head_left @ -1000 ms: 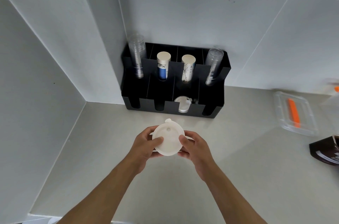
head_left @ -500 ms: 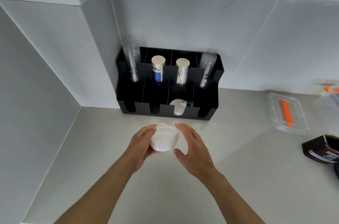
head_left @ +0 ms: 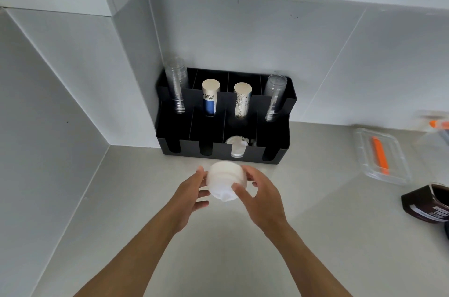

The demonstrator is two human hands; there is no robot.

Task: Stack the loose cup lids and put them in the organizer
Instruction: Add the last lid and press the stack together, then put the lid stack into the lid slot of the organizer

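Note:
A stack of white cup lids [head_left: 224, 181] is held above the counter, just in front of the black organizer [head_left: 277, 153]. My left hand [head_left: 192, 193] grips the stack's left side. My right hand [head_left: 261, 193] closes on its right side, thumb on the near face. The stack is tilted, its rim edge facing me. One white lid [head_left: 237, 148] stands in the organizer's third front slot. The organizer's back row holds clear cup stacks [head_left: 176, 85] at both ends and two paper cup stacks [head_left: 211, 96] in the middle.
The organizer sits in the wall corner on a grey counter [head_left: 145, 223]. At right lie a clear plastic box [head_left: 379, 155] with an orange item, and a dark brown carton [head_left: 427, 204]. A tiled wall rises close on the left.
The lid stack has turned from flat face up to tilted on its side and moved a little towards the organizer. My right hand shifted its grip around the stack.

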